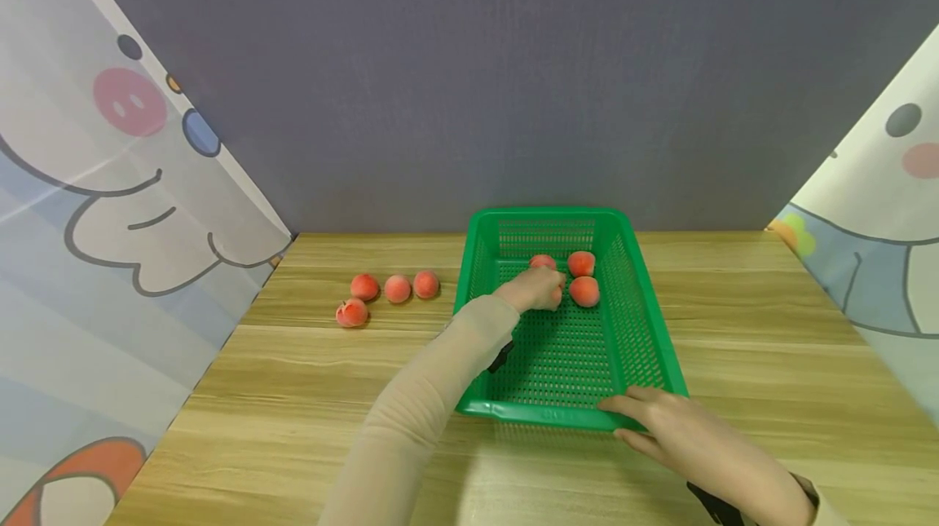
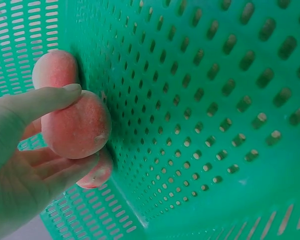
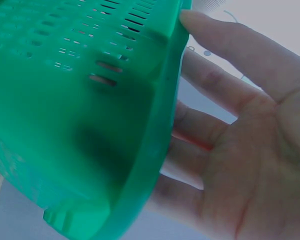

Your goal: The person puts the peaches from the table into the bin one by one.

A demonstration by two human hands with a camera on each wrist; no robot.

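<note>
Inside the green plastic basket (image 1: pixel 557 417), my left hand (image 1: pixel 534 288) reaches toward the far end. It holds a peach (image 2: pixel 76 125) between thumb and fingers, close over the perforated floor. Three more peaches lie about it: one just beyond the hand, a second peach (image 1: pixel 582 263) at the back, and a third peach (image 1: pixel 584 291) to its right. At the near right corner, my right hand (image 1: pixel 663 424) grips the basket's rim (image 3: pixel 162 110), with the thumb tip at the edge and the other fingers partly hidden behind it.
Several peaches (image 1: pixel 398 289) lie grouped on the wooden table (image 1: pixel 308 395), left of the basket. A dark grey panel (image 1: pixel 469 86) stands behind the table. Cartoon-printed curtains (image 1: pixel 88 208) flank both sides.
</note>
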